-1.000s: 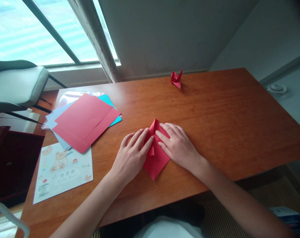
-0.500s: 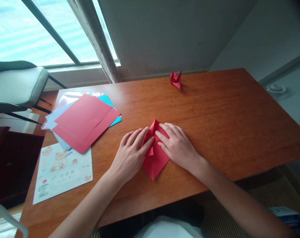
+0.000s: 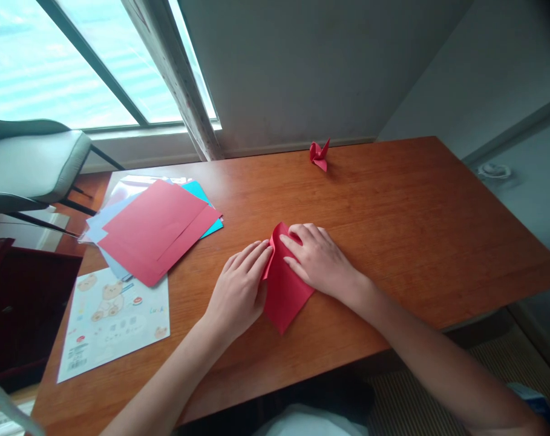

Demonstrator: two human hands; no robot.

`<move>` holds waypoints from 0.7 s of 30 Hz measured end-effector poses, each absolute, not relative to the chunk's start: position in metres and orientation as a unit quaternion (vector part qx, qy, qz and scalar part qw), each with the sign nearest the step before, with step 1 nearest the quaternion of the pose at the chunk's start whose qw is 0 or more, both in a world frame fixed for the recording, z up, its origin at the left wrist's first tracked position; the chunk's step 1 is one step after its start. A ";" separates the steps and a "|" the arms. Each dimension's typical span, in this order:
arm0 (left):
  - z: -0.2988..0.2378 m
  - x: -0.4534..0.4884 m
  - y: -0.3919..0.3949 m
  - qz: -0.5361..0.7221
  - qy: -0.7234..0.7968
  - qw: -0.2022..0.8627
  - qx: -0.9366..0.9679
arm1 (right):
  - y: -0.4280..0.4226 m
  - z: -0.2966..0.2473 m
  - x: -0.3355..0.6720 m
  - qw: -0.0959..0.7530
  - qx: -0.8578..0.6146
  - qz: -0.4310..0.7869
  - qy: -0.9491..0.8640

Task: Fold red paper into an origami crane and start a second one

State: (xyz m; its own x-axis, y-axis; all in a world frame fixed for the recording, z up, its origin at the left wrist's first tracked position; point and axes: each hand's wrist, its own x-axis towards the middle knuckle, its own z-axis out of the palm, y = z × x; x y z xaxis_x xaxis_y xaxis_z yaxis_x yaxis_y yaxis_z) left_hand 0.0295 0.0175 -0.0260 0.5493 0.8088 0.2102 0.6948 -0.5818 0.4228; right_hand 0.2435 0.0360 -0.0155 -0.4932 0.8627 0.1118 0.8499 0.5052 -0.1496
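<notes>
A folded sheet of red origami paper (image 3: 289, 290) lies on the wooden table in front of me, its lower corner pointing toward me. My left hand (image 3: 241, 281) is at its left edge, with the fingers closed on a raised flap and the thumb mostly hidden behind it. Across the upper right part of the paper rests my right hand (image 3: 322, 257), fingers apart and pressing it down. Farther back on the table stands a small folded red paper bird (image 3: 319, 155), untouched.
At the left, loose red sheets (image 3: 154, 230) overlap pale blue and turquoise paper and a clear plastic sleeve. A white card with bear drawings (image 3: 115, 327) lies nearer to me. Beyond the table's left edge is a chair (image 3: 39, 160) by the window.
The left flap, which lay folded over with a loose edge showing, is now lifted and turned left in my left hand. My right hand has shifted slightly left on the paper.
</notes>
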 end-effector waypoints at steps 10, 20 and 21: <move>-0.010 0.034 0.035 0.306 0.597 0.396 0.627 | 0.042 -0.023 0.239 0.104 -0.510 0.035 -0.853; 0.010 0.045 0.059 0.001 0.659 0.160 0.735 | 0.036 -0.028 0.239 0.108 -0.516 0.021 -0.850; 0.009 0.047 0.060 -0.012 0.661 0.148 0.735 | 0.036 -0.028 0.239 0.108 -0.515 0.020 -0.850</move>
State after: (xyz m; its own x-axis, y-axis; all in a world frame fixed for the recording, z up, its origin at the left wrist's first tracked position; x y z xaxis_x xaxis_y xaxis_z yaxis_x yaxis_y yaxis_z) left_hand 0.0474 0.0602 0.0091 0.1253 0.9687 -0.2142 0.9760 -0.0816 0.2018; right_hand 0.2394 0.0363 -0.0278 -0.4467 0.8799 0.1620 0.8712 0.4690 -0.1452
